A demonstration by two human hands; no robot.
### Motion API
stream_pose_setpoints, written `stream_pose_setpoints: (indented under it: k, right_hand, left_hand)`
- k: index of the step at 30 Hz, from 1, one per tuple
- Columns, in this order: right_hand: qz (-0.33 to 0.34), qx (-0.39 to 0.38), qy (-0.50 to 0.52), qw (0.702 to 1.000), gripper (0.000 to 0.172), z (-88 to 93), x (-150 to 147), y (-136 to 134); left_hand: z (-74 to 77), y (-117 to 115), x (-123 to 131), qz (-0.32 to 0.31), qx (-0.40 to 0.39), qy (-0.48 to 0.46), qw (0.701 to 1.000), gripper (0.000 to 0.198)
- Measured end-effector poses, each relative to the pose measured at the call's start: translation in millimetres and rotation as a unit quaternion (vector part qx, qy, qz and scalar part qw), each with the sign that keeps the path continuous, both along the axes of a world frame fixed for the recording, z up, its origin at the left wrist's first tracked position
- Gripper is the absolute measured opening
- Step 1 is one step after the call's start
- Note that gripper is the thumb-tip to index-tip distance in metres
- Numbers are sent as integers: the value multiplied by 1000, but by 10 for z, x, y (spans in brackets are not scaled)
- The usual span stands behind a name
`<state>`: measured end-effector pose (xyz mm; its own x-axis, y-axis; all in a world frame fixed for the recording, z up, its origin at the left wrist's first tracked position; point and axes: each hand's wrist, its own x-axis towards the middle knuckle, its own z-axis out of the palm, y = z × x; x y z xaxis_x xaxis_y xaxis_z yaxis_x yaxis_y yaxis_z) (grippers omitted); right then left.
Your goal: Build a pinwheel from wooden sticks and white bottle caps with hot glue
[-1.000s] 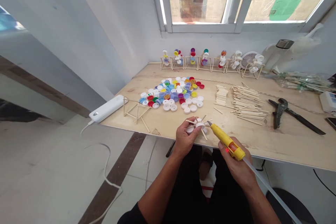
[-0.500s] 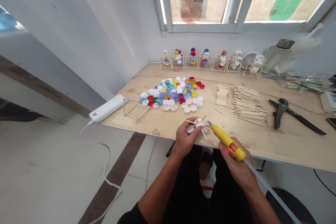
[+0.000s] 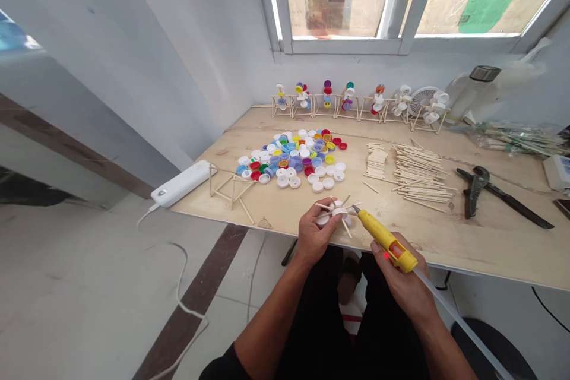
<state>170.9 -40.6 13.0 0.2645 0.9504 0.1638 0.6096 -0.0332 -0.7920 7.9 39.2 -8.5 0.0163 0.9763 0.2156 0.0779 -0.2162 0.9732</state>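
Between the thumb and fingers of my left hand is a small wheel of white bottle caps and wooden sticks, held over the table's front edge. Its sticks point outward like spokes. My right hand is wrapped round a yellow glue gun, whose nozzle is at a stick on the wheel's right side; I cannot tell if it touches. A long translucent glue stick trails out of the gun's back end. A small red light glows by my right thumb.
Beyond my hands lies a heap of coloured bottle caps. To the right are piled wooden sticks and a black cutter. A stick frame stands left, beside a white power strip. Cap wheels on stands line the wall.
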Motion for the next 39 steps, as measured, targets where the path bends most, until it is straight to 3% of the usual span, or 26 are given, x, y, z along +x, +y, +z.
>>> stream_pose_setpoints:
  k: [39]
  right_hand:
    - [-8, 0, -22, 1000, 26, -14, 24, 28]
  left_hand:
    - [10, 3, 6, -10, -3, -13, 1000, 33]
